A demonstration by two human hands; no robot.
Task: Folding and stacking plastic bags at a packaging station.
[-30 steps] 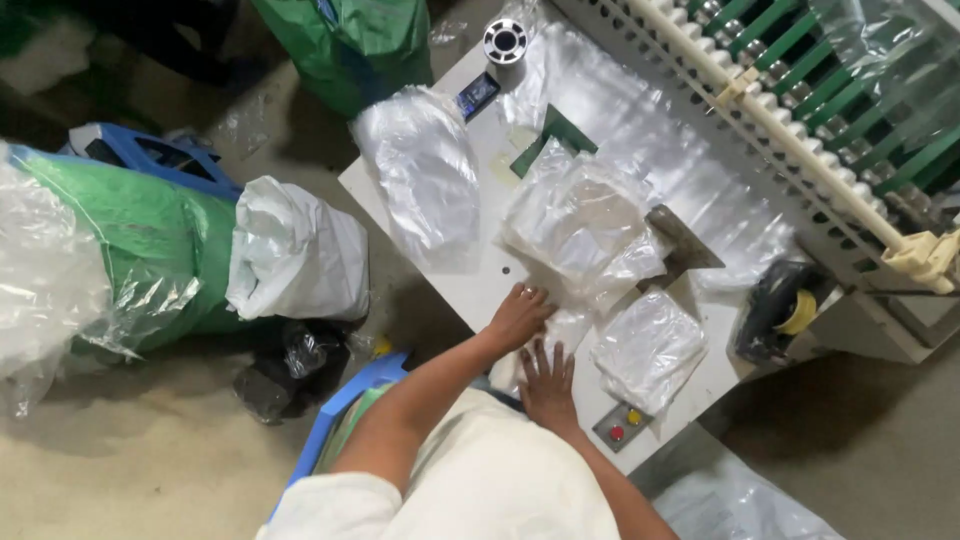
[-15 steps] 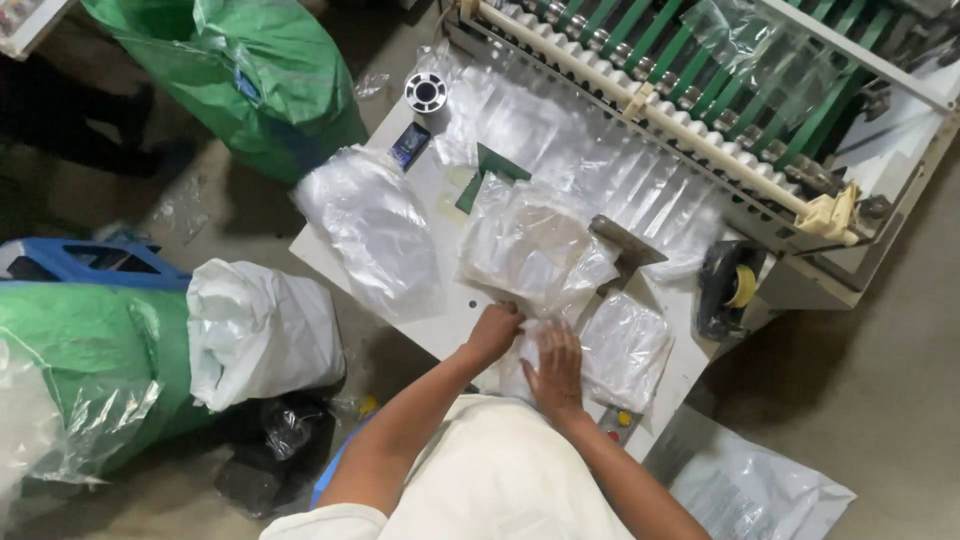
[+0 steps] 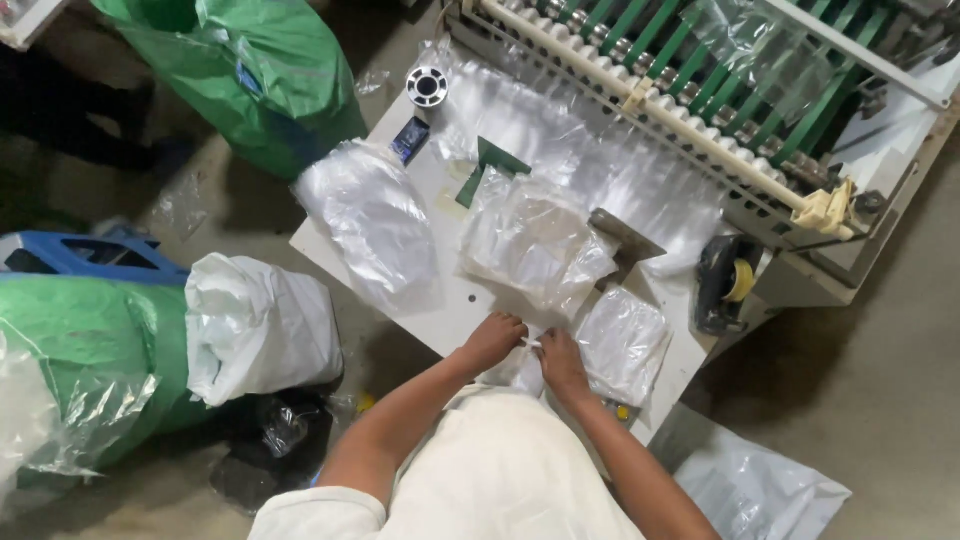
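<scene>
my left hand (image 3: 492, 338) and right hand (image 3: 560, 358) pinch a small clear plastic bag (image 3: 525, 368) at the white table's (image 3: 440, 300) lower-centre edge; its lower part hides behind my shirt. clear bag stacks (image 3: 535, 238) lie above.

At the near edge of the white table (image 3: 440, 300), the left hand (image 3: 492, 340) and the right hand (image 3: 560, 360) meet over a small clear plastic bag (image 3: 525, 368), pinching it between them. Just beyond lie three stacks of clear bags (image 3: 535, 240) (one to the left, one centre, one by the right hand). A tape roll (image 3: 427, 87) sits at the far corner, near the green-belted machine (image 3: 700, 90), with green sacks (image 3: 250, 70) on the floor.
</scene>
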